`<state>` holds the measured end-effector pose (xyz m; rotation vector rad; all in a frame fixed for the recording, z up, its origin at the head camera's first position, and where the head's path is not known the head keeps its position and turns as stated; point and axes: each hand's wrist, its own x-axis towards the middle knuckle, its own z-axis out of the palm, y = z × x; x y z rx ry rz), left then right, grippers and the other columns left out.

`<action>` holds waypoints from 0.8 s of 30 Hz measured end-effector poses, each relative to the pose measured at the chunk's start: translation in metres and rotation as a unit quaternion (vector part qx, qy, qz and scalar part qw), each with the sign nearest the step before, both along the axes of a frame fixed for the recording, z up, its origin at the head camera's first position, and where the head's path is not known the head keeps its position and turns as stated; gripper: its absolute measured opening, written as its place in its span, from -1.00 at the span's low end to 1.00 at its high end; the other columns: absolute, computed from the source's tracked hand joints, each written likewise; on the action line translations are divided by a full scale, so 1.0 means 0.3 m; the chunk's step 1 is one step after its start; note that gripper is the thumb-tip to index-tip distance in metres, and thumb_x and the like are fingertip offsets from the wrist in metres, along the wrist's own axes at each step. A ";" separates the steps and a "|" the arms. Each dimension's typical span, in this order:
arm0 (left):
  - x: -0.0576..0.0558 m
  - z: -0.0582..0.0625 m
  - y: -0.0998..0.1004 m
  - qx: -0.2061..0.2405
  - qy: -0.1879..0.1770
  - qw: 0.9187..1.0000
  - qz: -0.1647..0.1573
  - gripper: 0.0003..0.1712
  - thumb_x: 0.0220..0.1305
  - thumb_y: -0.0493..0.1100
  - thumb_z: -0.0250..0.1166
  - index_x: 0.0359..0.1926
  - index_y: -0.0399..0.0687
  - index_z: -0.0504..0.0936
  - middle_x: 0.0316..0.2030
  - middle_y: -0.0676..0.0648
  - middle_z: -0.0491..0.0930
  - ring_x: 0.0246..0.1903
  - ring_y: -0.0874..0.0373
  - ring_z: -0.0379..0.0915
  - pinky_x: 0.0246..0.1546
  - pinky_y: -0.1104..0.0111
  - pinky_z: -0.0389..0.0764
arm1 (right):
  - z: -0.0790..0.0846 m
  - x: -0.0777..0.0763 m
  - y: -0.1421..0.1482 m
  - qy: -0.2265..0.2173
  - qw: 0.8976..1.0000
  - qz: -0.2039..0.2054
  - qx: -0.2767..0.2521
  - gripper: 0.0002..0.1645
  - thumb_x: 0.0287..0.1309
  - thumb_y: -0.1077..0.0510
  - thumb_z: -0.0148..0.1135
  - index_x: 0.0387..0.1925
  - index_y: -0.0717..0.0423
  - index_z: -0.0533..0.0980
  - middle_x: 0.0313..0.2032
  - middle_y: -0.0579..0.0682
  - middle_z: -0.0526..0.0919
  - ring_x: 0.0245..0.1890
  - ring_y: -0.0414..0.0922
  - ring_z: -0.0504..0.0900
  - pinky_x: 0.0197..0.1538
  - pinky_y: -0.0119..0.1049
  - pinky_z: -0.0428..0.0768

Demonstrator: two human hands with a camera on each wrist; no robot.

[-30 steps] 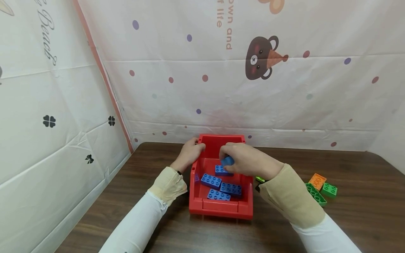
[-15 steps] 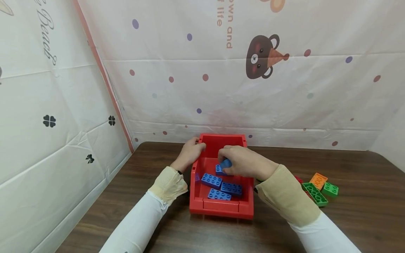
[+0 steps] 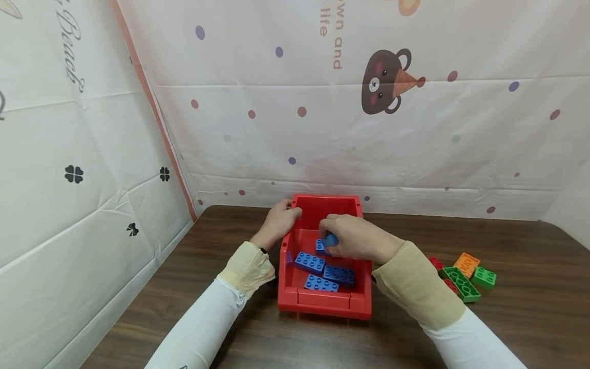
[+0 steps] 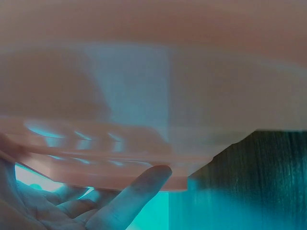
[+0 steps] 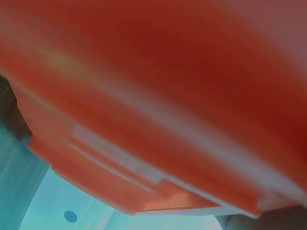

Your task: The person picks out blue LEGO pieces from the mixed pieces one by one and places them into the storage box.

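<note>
A red plastic bin (image 3: 318, 308) stands on the table, its low front toward me. My left hand (image 3: 278, 221) holds its left rim near the back; in the left wrist view the thumb (image 4: 139, 194) lies along the bin wall (image 4: 211, 105). Inside the bin my right hand (image 3: 357, 237) pinches a blue toy building brick (image 3: 330, 240), mostly covered by the fingers. Right beside or under it is another blue brick (image 3: 320, 248); whether they touch I cannot tell. Several blue bricks, such as one at left (image 3: 310, 262), lie nearer the front. Bin wall (image 5: 144, 96) fills the right wrist view.
Right of the bin, past my right sleeve, lie loose bricks: a long green one (image 3: 461, 285), an orange one (image 3: 467, 264), a small green one (image 3: 485, 277) and red ones (image 3: 436, 263). A printed cloth (image 3: 258, 148) rises behind the dark wooden table (image 3: 180, 307).
My right hand has sunk slightly deeper into the bin with the blue brick, toward the one below. Red bricks have come into sight beside the sleeve. The left hand keeps its hold.
</note>
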<state>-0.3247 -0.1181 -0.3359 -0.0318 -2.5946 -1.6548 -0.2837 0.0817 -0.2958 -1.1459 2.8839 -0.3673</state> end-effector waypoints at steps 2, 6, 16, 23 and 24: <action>0.001 -0.001 0.000 0.002 0.000 1.000 -0.001 -0.63 0.23 -0.12 0.04 0.04 -0.14 0.46 -0.14 -0.17 0.57 -0.23 -0.15 0.59 -0.33 0.18 0.74 | -0.004 -0.001 -0.001 0.001 1.000 -0.001 0.003 -0.65 -0.09 0.08 0.46 -0.20 -0.06 0.56 -0.29 -0.15 0.54 -0.30 -0.21 0.50 -0.15 -0.23 0.69; 0.002 -0.002 0.001 0.005 -0.001 1.000 -0.003 -0.64 0.23 -0.13 0.04 0.03 -0.14 0.45 -0.14 -0.18 0.57 -0.21 -0.17 0.59 -0.35 0.17 0.74 | -0.012 -0.003 -0.006 0.002 1.000 -0.005 0.011 -0.60 -0.11 0.08 0.47 -0.16 -0.04 0.56 -0.27 -0.13 0.55 -0.28 -0.21 0.51 -0.14 -0.22 0.69; 0.008 0.006 -0.004 0.000 -0.007 1.000 -0.003 -0.62 0.24 -0.10 0.04 0.05 -0.13 0.44 -0.14 -0.18 0.57 -0.23 -0.16 0.60 -0.35 0.17 0.74 | -0.024 -0.009 -0.027 0.009 0.999 -0.016 0.041 -0.57 -0.16 0.07 0.50 -0.17 -0.07 0.57 -0.27 -0.13 0.56 -0.29 -0.22 0.51 -0.14 -0.22 0.69; 0.004 0.002 -0.004 0.001 -0.004 1.000 -0.007 -0.63 0.24 -0.11 0.03 0.03 -0.14 0.45 -0.14 -0.18 0.57 -0.23 -0.16 0.60 -0.36 0.18 0.74 | -0.028 -0.002 -0.031 0.010 0.997 -0.023 0.072 -0.54 -0.18 0.06 0.51 -0.14 -0.07 0.57 -0.25 -0.11 0.57 -0.29 -0.22 0.51 -0.12 -0.20 0.70; 0.004 0.001 -0.004 0.001 -0.004 1.000 -0.009 -0.63 0.24 -0.11 0.03 0.03 -0.14 0.44 -0.14 -0.18 0.57 -0.22 -0.16 0.60 -0.36 0.19 0.74 | -0.030 -0.002 -0.030 0.011 0.997 -0.023 0.074 -0.54 -0.18 0.06 0.51 -0.14 -0.07 0.58 -0.25 -0.11 0.57 -0.29 -0.22 0.51 -0.12 -0.20 0.70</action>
